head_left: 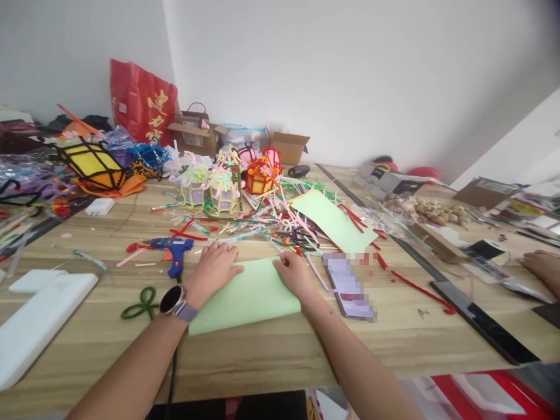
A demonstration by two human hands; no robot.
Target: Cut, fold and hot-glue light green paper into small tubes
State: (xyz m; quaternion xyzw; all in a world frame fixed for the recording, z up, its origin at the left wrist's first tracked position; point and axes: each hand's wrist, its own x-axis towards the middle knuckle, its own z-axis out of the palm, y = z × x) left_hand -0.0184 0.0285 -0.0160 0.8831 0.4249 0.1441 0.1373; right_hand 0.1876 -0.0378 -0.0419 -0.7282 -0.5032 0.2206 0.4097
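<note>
A pale green sheet (249,300) was spread on a wooden table (245,361) between two bare hands, clock positions being read from the sheet. Its far left part was covered by the left hand (214,271), laid flat with the thumb held wide. Its far right corner was touched by the right hand (294,273), fingers curled narrow and thumb on the paper; whether the paper was pinched could not be told.

Bare wood was left at 6 o'clock, between the sheet's near edge and the table's front edge. At 3 o'clock, the forearm was closely flanked by a phone (347,286); at 9, a green wire loop (142,304) was set just beyond the watch (172,300). A blue glue gun (177,254) was placed at 10. Room at 12 was closed off by heaped craft stems (280,219), and at 2 a second green sheet (332,219) was partly overlaid by red stems (353,219).

Farther off, a red bag (142,102) was stood upright at 11, beside an open cardboard box (196,140), in or behind which a dark-handled item (195,114) was apparently held. Another open box (289,147) was seen between 12 and 1, its contents hidden.
</note>
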